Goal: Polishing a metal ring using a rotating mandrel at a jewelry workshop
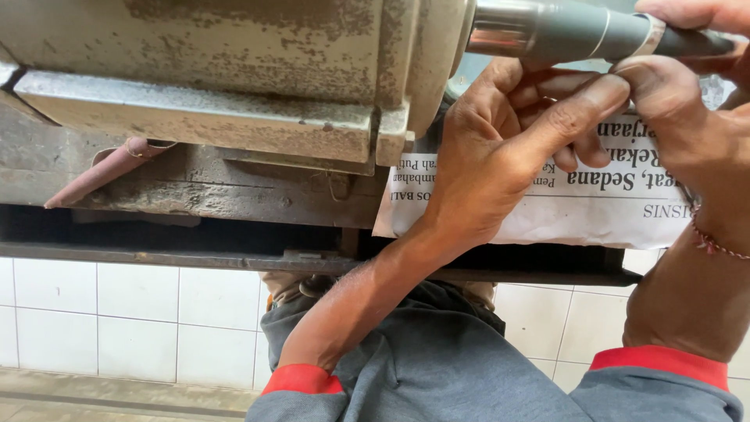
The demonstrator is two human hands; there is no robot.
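1. Left hand (500, 148): we curl our fingers up around the underside of the grey metal rod (594, 33), thumb against it, a closed grip.
2. Right hand (687, 101): we pinch the rod's thinner end between thumb and fingers.
3. Rod: level, its shiny end at the face of the rusty machine (234, 70).
4. Newspaper (594, 195): lies beneath our hands on the machine bed.
5. Risk, as we judge: fingers so near the machine face could be caught if the rod turns or slips.

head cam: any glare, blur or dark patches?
Head view: bright glare stripe on the shiny metal shaft; deep shadow under the worn machine body; left hand and right hand sharp, as is the newspaper; no motion blur.
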